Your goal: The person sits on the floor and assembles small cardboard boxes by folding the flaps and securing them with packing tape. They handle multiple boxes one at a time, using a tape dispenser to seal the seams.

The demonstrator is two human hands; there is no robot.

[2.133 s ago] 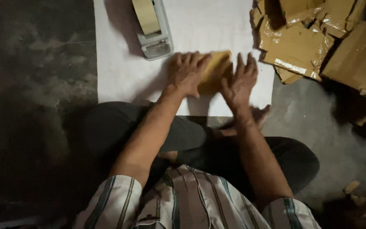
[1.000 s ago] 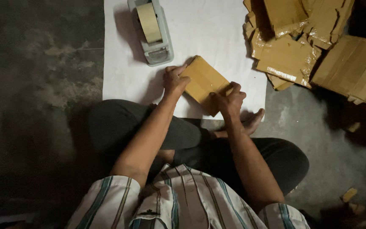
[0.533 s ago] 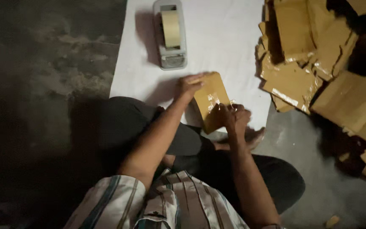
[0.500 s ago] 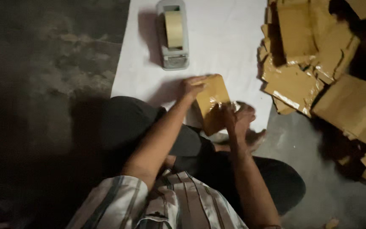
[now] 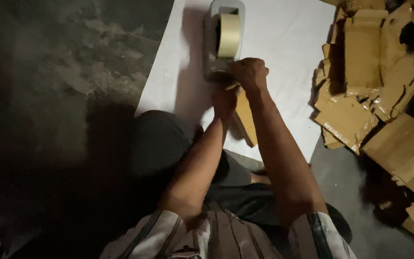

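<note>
Since half a second ago your right hand (image 5: 249, 73) has left the folded cardboard piece (image 5: 245, 117) and gone up to the near end of the tape dispenser (image 5: 222, 41), while your left hand (image 5: 225, 100) has kept hold of the cardboard, which now stands more on edge than flat.

Your right hand is closed into a loose fist at the dispenser's near end, fingers curled and pinched around something small there; it looks like the tape end, but you cannot tell for sure from this angle. Your left hand grips the upper edge of the cardboard piece, fingers wrapped over it, just below and touching close to the right hand.

The cardboard piece is tan, tilted, and sits at the centre of the view, between your two forearms, over the lower part of the white sheet (image 5: 283, 43). That sheet lies on the dark concrete floor (image 5: 73, 72), which fills the view from 7 to 11 o'clock.

The dispenser is grey, with a roll of pale tape (image 5: 229, 34) upright in it, at 12 o'clock from your hands, resting on the white sheet.

From 1 to 4 o'clock a heap of flattened and torn brown cartons (image 5: 384, 86) spreads along the sheet's right edge, some pieces overlapping it.

Your knee in dark trousers (image 5: 161, 144) sits at 8 o'clock from the hands, and the striped shirt (image 5: 216, 240) shows at 6 o'clock.
</note>
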